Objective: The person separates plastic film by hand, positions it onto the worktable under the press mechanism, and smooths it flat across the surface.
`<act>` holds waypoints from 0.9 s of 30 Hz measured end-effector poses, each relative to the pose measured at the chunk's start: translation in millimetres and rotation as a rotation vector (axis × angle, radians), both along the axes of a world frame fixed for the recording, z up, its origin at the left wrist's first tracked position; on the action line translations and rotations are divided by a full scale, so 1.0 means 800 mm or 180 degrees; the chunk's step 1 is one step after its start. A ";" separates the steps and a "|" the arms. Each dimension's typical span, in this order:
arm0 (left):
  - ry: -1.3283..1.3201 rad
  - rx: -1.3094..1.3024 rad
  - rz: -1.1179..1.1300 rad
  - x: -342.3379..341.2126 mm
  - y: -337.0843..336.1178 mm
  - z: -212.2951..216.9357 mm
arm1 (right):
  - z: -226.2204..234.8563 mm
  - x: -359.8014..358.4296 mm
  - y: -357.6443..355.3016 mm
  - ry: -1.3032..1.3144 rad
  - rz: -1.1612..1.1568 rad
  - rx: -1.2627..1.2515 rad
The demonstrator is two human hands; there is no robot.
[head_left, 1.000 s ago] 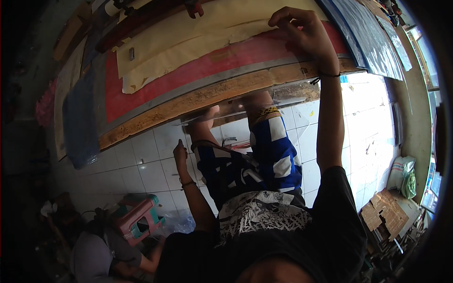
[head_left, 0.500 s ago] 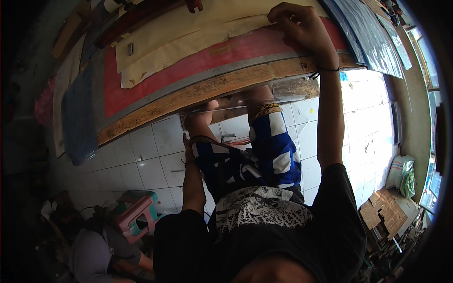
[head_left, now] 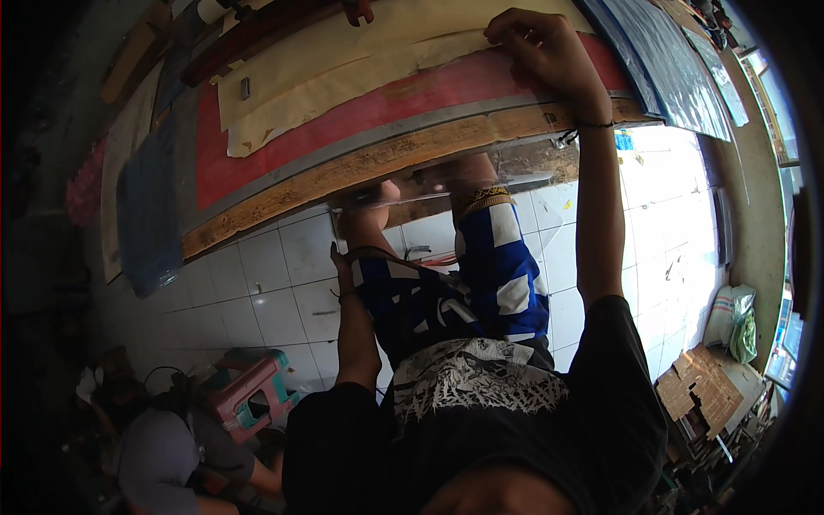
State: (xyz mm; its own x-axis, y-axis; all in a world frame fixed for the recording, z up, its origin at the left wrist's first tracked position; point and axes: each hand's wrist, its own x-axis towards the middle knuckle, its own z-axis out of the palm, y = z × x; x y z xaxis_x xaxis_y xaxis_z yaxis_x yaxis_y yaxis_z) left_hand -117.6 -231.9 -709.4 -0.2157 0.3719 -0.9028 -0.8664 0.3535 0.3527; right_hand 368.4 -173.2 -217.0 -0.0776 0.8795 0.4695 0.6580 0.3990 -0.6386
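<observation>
My right hand (head_left: 549, 56) is at the far right of the work table, over the yellowish paper (head_left: 343, 77) and the red sheet (head_left: 412, 90). Its fingers are curled in toward the thumb; what they hold, if anything, I cannot make out. A clear plastic sheet (head_left: 524, 167) hangs below the table's front edge, left of my right wrist. My left hand (head_left: 345, 262) is down beside my left thigh, against the patterned shorts (head_left: 489, 249). One digit points up, and the other fingers are hidden.
The table's worn wooden edge (head_left: 343, 176) runs across in front of my legs. Bluish plastic sheets (head_left: 150, 206) drape its left end; more plastic (head_left: 661, 60) lies at the right. Behind left are a pink and green stool (head_left: 257, 395) and another person (head_left: 163, 455).
The view has shifted slightly, and the table appears a little further right. My right hand stays in nearly the same place. The other person at the lower left has moved slightly.
</observation>
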 end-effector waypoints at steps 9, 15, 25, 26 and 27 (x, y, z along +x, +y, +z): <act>0.3582 0.1593 0.0331 0.019 0.052 0.284 | 0.004 0.006 -0.017 -0.0101 -0.0211 -0.0121; 0.3989 0.4492 -0.0111 0.096 0.052 0.603 | 0.011 -0.004 0.004 0.0628 0.0339 0.0203; 0.5298 0.6433 -0.4271 0.287 0.154 0.744 | 0.005 0.002 0.009 0.0982 0.0650 0.0468; 0.5336 0.6538 -0.4155 0.296 0.167 0.737 | 0.004 0.001 0.004 0.1142 0.0568 0.0358; 0.5250 0.5990 -0.5135 0.302 0.174 0.734 | 0.005 -0.001 -0.002 0.1311 0.0496 0.0289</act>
